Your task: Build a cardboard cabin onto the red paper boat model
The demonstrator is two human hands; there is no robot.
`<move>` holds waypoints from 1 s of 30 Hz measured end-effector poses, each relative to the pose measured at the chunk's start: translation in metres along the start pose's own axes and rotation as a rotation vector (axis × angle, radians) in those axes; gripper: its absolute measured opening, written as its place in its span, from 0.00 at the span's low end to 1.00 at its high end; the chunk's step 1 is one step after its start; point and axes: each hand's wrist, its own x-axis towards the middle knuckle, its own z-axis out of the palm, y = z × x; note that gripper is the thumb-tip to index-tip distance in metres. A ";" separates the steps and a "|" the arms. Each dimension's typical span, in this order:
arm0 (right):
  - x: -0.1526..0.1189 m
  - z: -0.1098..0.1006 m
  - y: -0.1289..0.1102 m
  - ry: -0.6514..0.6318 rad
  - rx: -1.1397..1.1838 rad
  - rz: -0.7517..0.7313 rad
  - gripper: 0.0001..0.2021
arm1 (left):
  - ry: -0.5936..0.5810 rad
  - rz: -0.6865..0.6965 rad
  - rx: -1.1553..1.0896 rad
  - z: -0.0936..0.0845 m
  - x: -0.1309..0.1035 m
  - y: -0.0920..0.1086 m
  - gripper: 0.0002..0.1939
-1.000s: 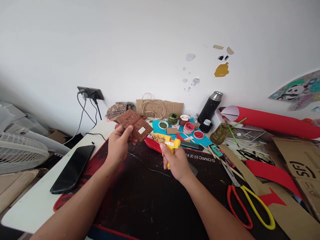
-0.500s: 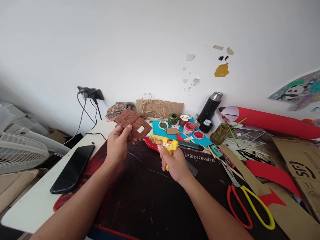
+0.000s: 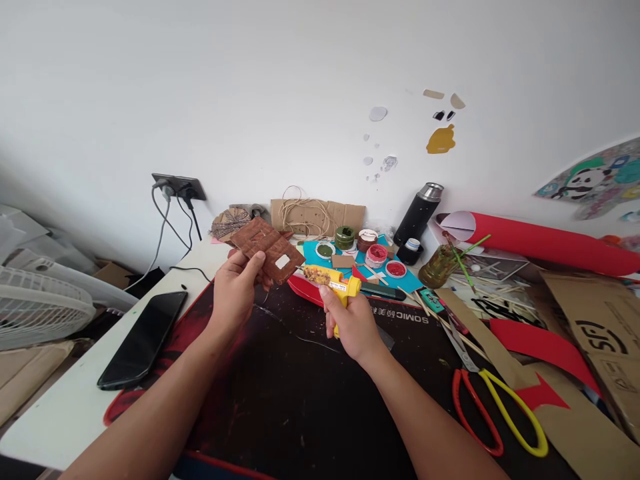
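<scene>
My left hand (image 3: 235, 288) pinches the lower left edge of a brown painted cardboard panel (image 3: 263, 243) with a small rectangular cutout, thumb on its face. My right hand (image 3: 351, 319) is wrapped round the handle of a yellow hot glue gun (image 3: 333, 283), its front stained dark. The gun's nozzle is close to the panel's right edge; whether they touch I cannot tell. Behind the gun lies a red object (image 3: 305, 288), partly hidden. Both hands are raised over the black desk mat (image 3: 295, 407).
Open paint jars (image 3: 376, 255) stand on blue card at the back. A black thermos (image 3: 419, 215) leans near the wall. Scissors (image 3: 473, 380) with red and yellow handles lie to the right beside cardboard strips. A phone (image 3: 143, 340) lies on the left, near a white fan (image 3: 45, 307).
The glue gun has shifted slightly right and down, with its nozzle still near the panel's right edge. My left hand and the panel stay almost in place.
</scene>
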 end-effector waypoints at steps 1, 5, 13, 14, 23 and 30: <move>0.000 0.000 0.000 0.004 0.003 -0.003 0.30 | 0.001 -0.001 0.000 0.000 0.000 0.000 0.12; -0.002 0.001 -0.003 -0.005 -0.015 0.005 0.31 | 0.006 0.001 0.001 -0.001 0.000 0.000 0.11; 0.000 0.000 -0.002 0.005 -0.009 0.000 0.32 | 0.002 0.008 0.008 -0.001 -0.001 0.001 0.11; 0.000 -0.001 -0.001 0.016 -0.007 0.002 0.32 | 0.001 0.004 0.007 -0.001 -0.001 0.001 0.11; -0.003 0.001 -0.004 -0.011 -0.037 0.003 0.32 | -0.002 0.019 0.009 -0.001 -0.001 0.002 0.11; -0.001 0.000 -0.001 0.015 -0.008 -0.002 0.31 | 0.002 0.006 0.025 0.000 -0.002 0.003 0.12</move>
